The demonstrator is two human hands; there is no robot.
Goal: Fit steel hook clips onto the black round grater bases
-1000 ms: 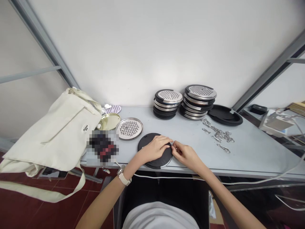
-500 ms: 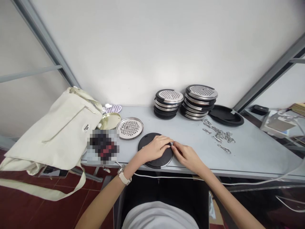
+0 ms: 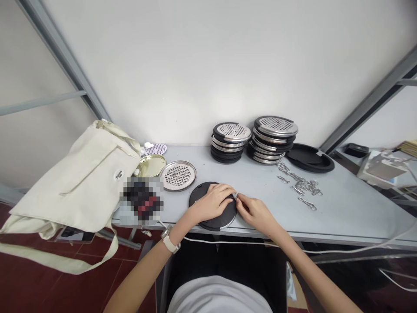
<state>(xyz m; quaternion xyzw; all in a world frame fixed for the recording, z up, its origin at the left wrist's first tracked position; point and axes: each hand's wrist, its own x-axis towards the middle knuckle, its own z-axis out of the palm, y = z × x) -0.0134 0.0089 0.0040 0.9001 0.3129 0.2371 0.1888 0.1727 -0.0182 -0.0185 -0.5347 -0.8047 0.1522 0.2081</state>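
Observation:
A round black disc (image 3: 208,217) with a silver metal rim along its lower right edge lies flat near the table's front edge. My left hand (image 3: 215,202) rests palm down across the top of it, fingers extended toward the right rim and thumb apart. At that same rim, my right hand (image 3: 252,211) has its thumb and forefinger pinched on the disc's edge; the exact spot between the fingertips is hidden. Left of the disc lies a perforated metal grater plate (image 3: 178,175). Several metal snap hooks (image 3: 307,203) are scattered to the right.
Two stacks of black-rimmed grater discs, one shorter (image 3: 230,142) and one taller (image 3: 273,139), stand by the wall. Beside them is a black round tray (image 3: 311,157). A gold lid (image 3: 151,166) and a cream bag (image 3: 74,178) sit left. A white cable (image 3: 254,243) runs along the front edge.
Both hands stay at the disc's right rim. My fingertips shift only slightly there, with a small gap opening between the two hands. The disc barely moves.

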